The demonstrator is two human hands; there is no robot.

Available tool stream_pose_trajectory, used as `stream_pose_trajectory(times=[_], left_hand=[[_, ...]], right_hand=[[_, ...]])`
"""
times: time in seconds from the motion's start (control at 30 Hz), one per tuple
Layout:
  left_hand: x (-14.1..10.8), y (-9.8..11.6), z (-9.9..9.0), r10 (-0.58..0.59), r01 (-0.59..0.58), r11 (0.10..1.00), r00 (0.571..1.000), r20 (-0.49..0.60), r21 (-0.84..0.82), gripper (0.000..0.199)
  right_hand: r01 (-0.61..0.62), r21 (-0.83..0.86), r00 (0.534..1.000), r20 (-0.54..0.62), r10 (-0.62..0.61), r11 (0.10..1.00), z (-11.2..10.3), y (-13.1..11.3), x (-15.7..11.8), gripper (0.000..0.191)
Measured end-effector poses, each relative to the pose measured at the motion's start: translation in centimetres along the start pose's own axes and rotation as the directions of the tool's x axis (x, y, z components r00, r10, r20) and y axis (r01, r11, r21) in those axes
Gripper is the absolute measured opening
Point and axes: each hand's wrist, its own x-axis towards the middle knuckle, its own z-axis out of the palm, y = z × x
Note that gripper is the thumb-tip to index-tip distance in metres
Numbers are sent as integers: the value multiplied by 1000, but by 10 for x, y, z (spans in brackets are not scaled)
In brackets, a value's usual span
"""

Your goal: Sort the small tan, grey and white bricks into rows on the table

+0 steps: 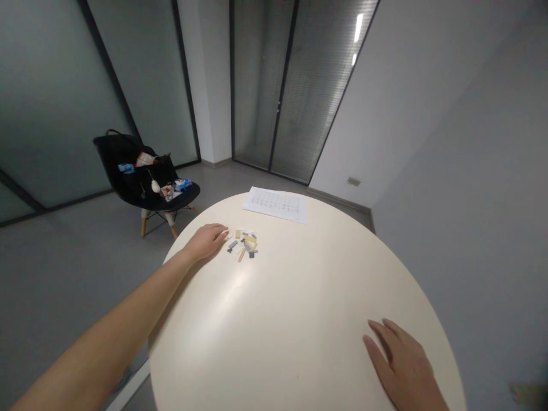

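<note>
Small flat pieces (243, 244) in yellow, grey and black lie in a loose cluster near the far edge of the round cream table (274, 319), with a thin tan strip (242, 255) among them. I read the person's left hand (205, 241) as just beside the cluster, its fingers extended and close together. Its grip is narrow and holds nothing that I can see. The right hand (400, 365) rests on the table near the edge, well apart from the cluster, its fingers open and empty. Beyond the cluster, a printed paper sheet (274, 204) lies at the far edge. Past the table, I observe a black chair (190, 191) bearing a black bag (124, 160) and assorted small items, too small to identify, before glass partitions (55, 97).
</note>
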Motion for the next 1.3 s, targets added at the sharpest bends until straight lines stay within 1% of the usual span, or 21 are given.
stream_pose_trajectory(times=[0.13,0.2,0.3,0.33,0.37,0.43,0.5,0.57,0.63,0.7,0.8,0.87,0.97,1.1,1.17,1.3], left_hand=[[2,5,2,73,-76,993,997,-30,-94,53],[4,6,4,44,-51,981,998,-41,-188,57],[11,9,8,-62,44,949,997,-47,-313,69],[14,10,9,-79,61,941,996,-42,-333,72],[17,12,10,-76,60,938,997,-33,-341,74],[22,15,13,-27,25,939,1000,-1,-343,73],[25,18,15,47,-30,951,998,50,-308,68],[26,21,18,112,-85,974,986,123,-208,64],[25,24,20,131,-116,989,975,181,-93,57],[24,25,21,131,-127,991,970,203,-33,53],[21,24,20,119,-115,993,975,189,-31,53],[20,19,18,81,-77,997,985,150,-32,53],[19,6,15,-11,11,1000,996,88,-5,53],[21,-13,14,-111,108,993,991,73,45,50],[24,-18,15,-117,112,992,989,86,63,49],[35,-18,16,-68,56,995,986,155,84,49]], right_hand=[[1,6,1000,20,-1,1000,1,-4,15,43],[-1,10,1000,17,0,1000,3,-8,21,43],[-17,-7,1000,19,17,1000,6,-14,27,44],[-23,-15,1000,19,24,1000,7,-15,27,44],[-27,-23,999,17,28,999,8,-16,28,45],[-29,-30,1000,10,29,999,8,-18,27,46],[-29,-28,1000,4,30,999,7,-19,27,46],[-35,-24,999,5,35,999,6,-22,26,45],[-43,-23,999,7,43,999,5,-23,27,45],[-40,-26,999,6,40,999,4,-24,27,46],[-30,-33,1000,-1,30,999,6,-23,26,46],[-27,-42,1000,3,27,999,8,-22,25,46],[-20,-47,1000,7,21,999,9,-20,24,45],[-21,-42,1000,-3,21,999,9,-22,25,44],[-23,-39,1000,0,23,999,9,-22,26,43],[-27,-19,999,21,28,999,10,-19,28,43]])
